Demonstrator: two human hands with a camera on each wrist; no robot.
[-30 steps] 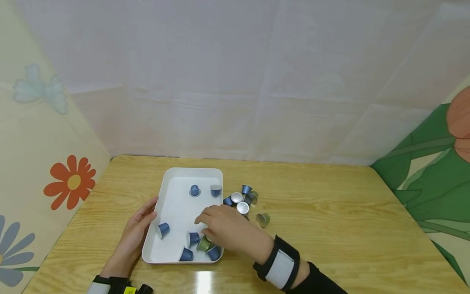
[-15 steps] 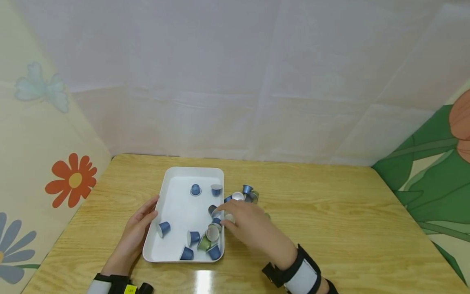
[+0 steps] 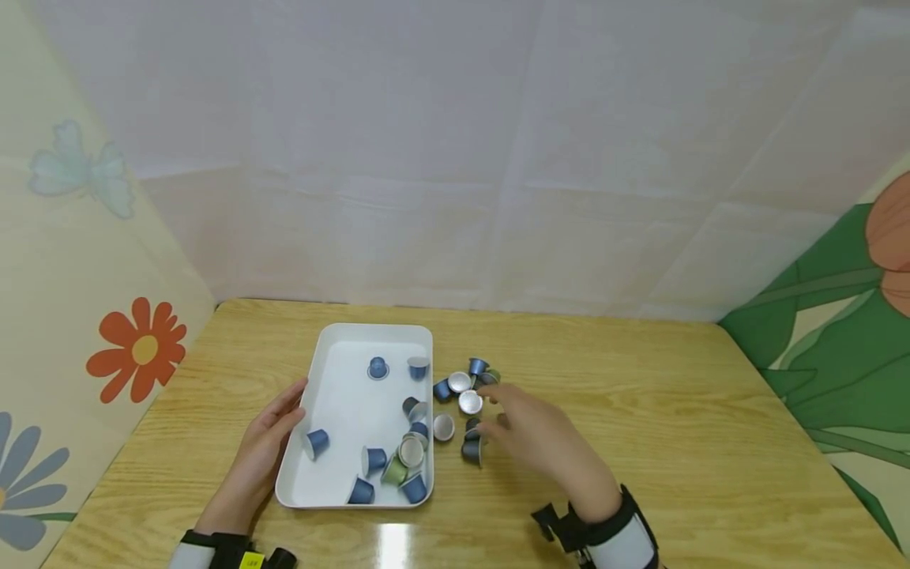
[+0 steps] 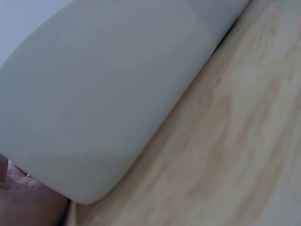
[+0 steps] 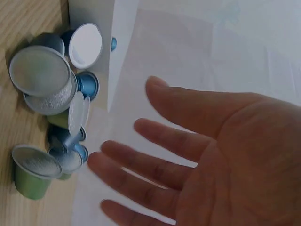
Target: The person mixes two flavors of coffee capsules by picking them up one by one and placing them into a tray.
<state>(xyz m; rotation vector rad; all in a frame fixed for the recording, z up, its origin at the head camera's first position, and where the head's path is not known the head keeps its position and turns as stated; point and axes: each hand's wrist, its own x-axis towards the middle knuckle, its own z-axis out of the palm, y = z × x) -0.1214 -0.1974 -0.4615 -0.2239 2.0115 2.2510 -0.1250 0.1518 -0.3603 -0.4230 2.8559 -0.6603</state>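
Observation:
A white tray (image 3: 295, 482) on the wooden table holds several coffee capsules, mostly blue, with a green capsule (image 3: 394, 470) among those crowded along its right side. My left hand (image 3: 259, 446) holds the tray's left edge, thumb at the rim; the left wrist view shows mostly the tray's outer wall (image 4: 103, 94). Right of the tray lies a loose group of capsules, including a silver-lidded capsule (image 3: 470, 402) and a dark capsule (image 3: 471, 452). My right hand (image 3: 536, 435) hovers beside this group with fingers spread and nothing in its grasp. In the right wrist view, a green capsule (image 5: 33, 172) lies near the group.
The wooden table (image 3: 640, 411) extends to the right of the capsules. A pale cloth (image 3: 462, 158) hangs behind it. Printed panels with a red flower (image 3: 144, 350) and green leaves (image 3: 846, 332) stand at the sides.
My right hand has moved right from over the tray to the loose capsules. Several capsules have come into view along the tray's right wall. My left hand stays at the tray.

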